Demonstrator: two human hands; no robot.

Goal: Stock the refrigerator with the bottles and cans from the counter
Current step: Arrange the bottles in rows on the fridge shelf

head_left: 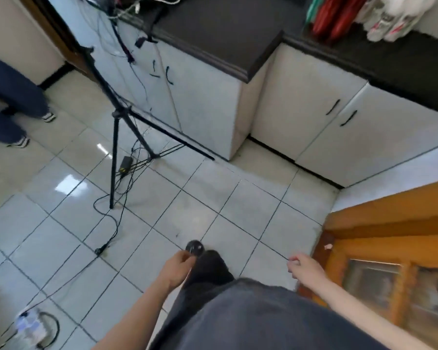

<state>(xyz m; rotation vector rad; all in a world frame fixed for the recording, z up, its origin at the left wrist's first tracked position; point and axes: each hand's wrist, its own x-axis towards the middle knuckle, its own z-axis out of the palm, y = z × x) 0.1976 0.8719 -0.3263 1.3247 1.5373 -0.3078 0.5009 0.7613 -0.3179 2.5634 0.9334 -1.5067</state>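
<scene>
Head view: bottles [339, 18] on counter [402, 61], well apart from curled fingers [294, 261].

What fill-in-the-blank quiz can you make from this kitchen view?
1. The tripod stands on the tiled ____.
2. The cabinet doors are ____ in colour.
3. The red bottles sit on the black ____.
4. The right hand holds ____.
Missing words: floor, white, countertop, nothing.

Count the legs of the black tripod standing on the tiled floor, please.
3. One leg comes toward the camera; one stretches right, to the foot of the white cabinet; one ends between them. None seems hidden.
</scene>
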